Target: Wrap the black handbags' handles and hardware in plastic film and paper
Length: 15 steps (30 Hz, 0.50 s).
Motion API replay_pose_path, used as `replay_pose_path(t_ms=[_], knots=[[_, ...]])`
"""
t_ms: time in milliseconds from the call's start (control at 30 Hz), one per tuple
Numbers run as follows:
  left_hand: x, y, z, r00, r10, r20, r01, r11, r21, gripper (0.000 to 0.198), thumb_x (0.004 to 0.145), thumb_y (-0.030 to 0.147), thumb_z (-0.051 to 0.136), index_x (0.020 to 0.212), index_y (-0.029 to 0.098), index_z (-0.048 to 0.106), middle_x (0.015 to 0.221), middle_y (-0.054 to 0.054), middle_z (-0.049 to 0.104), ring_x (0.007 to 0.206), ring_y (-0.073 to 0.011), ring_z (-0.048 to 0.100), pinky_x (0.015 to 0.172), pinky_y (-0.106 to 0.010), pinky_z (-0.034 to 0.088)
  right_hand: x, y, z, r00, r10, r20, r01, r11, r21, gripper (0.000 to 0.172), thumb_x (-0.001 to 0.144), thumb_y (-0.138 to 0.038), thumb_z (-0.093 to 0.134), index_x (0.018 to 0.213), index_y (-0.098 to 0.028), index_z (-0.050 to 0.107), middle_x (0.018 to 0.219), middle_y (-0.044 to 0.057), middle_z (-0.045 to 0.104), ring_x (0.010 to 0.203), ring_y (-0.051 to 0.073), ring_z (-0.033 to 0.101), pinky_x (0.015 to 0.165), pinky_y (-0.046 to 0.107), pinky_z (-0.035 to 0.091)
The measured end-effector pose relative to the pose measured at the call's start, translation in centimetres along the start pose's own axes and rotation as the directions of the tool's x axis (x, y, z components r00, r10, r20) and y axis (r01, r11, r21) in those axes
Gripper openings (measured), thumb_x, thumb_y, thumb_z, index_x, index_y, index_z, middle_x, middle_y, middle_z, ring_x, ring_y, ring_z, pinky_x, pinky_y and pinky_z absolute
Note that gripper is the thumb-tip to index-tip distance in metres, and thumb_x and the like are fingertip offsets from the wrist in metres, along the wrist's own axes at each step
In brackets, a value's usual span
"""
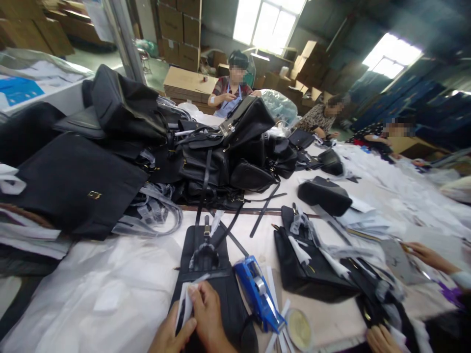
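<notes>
Over the lower part of a black bag (211, 240), my two hands come together. My left hand (171, 331) is closed around a white paper wrap (186, 297) with something dark showing inside it. My right hand (209, 311) pinches the upper edge of the same wrap. The bag lies flat on the pale table (235, 228), its buckle (206, 226) and straps pointing away from me. Just right of the bag sits a blue tape dispenser (257, 294). Whether the dark part inside the wrap is a strap, I cannot tell.
Black bags (206, 162) are heaped across the table's middle. White sheeting (99, 294) lies at the left. A round tape roll (299, 327) and white strips (282, 314) are near the dispenser. A co-worker's hands (382, 338) handle items at right; other people sit farther back.
</notes>
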<state>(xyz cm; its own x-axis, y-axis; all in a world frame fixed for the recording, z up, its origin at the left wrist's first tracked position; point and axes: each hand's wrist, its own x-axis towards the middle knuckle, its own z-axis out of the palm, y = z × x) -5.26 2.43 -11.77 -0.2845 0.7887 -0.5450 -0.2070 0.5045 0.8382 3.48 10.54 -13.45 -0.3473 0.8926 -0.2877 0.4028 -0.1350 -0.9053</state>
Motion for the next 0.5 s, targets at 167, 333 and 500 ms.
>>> replay_pose_path(t_ms=[167,333,500], knots=[[0.0,0.0,0.5,0.998,0.043,-0.035,-0.039,0.994,0.106,0.043,0.081,0.061,0.047,0.088,0.020,0.059,0.060,0.001,0.056,0.055,-0.0161,0.051,0.051,-0.025,0.040,-0.6,0.9,0.4,0.997,0.048,-0.065,-0.047,0.999,0.015,0.035,0.087,-0.046,0.047,0.064,-0.019,0.050,0.061,-0.002,0.052,0.060,0.013,0.049,0.055,0.023,0.037],[0.7,-0.4,0.1,0.996,-0.092,0.009,0.092,0.996,-0.001,0.051,0.078,0.066,0.045,0.074,0.018,0.059,0.057,0.000,0.055,0.044,-0.0120,0.046,0.042,-0.022,0.035,0.9,1.8,-0.9,0.976,0.095,0.197,-0.140,0.963,0.230,0.033,0.079,-0.050,0.058,0.074,-0.018,0.057,0.059,-0.004,0.053,0.049,0.010,0.047,0.048,0.021,0.039],[1.1,-0.6,-0.3,0.987,-0.085,0.139,0.089,0.996,-0.026,0.048,0.081,0.061,0.046,0.077,0.016,0.063,0.060,-0.002,0.060,0.046,-0.0114,0.049,0.046,-0.022,0.038,3.6,0.9,-4.0,0.828,0.016,0.561,-0.164,0.963,0.214,0.033,0.069,-0.042,0.070,0.088,-0.016,0.065,0.064,-0.004,0.058,0.047,0.007,0.047,0.045,0.019,0.041]])
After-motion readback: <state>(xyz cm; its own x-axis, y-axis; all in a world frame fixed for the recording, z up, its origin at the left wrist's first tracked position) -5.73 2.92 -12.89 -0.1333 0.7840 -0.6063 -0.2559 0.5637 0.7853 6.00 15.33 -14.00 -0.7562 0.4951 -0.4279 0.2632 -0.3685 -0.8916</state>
